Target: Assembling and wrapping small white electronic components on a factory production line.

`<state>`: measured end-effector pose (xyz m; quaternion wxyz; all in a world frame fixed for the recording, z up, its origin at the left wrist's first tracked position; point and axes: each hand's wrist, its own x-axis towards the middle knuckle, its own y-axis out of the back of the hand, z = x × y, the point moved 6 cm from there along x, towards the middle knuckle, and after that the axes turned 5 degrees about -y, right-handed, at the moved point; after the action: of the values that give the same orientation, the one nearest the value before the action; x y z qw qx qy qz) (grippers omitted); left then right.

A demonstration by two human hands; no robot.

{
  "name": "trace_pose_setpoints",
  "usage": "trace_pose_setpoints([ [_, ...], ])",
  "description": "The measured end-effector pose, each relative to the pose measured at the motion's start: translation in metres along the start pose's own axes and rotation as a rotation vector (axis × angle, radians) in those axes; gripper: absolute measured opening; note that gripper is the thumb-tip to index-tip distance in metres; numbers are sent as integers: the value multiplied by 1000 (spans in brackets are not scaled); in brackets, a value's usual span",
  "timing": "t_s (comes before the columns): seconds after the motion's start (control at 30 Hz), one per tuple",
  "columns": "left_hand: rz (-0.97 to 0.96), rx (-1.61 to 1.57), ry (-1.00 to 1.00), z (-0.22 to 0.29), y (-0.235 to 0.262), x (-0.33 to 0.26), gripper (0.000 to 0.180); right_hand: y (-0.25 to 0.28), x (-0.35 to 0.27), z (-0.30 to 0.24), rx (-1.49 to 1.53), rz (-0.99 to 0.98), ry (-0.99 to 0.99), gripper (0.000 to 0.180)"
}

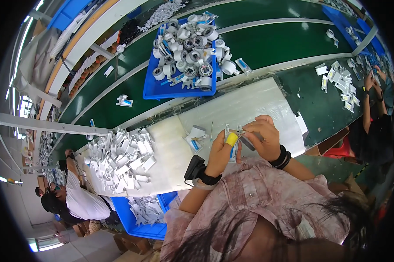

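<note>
My left hand (219, 153) grips a small clear-and-white plastic housing (227, 130) with a blue strip. Yellow tape wraps its thumb, and a black device sits on that wrist. Against the top of the housing, my right hand (265, 136) pinches thumb and forefinger together; what lies between them is too small to make out. Just left of my hands, a white part with a blue strip and thin wires (196, 140) rests on the pale work mat (253, 100). A thin rod (211, 131) lies beside it.
A large pile of white plastic pieces (122, 161) covers the mat's left. Ahead stands a blue bin (151, 89) heaped with round white units, beside the green conveyor (275, 41). More white pieces (343, 85) lie right. Another blue bin (128, 220) sits below left. Co-workers sit at both sides.
</note>
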<state>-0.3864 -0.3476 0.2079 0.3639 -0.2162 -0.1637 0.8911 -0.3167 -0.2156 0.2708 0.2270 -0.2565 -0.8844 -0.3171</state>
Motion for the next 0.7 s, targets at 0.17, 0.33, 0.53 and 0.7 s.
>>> trace_pose_setpoints([
  [0.17,3,168,-130,9,-1,-7,31,-3,-3,-4,166,-110,-26,15],
  [0.33,42,246,-139,18,-2,-19,37,-10,-13,8,398,-240,-223,15],
  [0.53,20,165,-190,22,-1,-25,43,-17,-17,-3,507,-349,-211,17],
  [0.7,21,154,-234,27,-6,-30,45,-9,-14,-8,365,-200,-185,16],
])
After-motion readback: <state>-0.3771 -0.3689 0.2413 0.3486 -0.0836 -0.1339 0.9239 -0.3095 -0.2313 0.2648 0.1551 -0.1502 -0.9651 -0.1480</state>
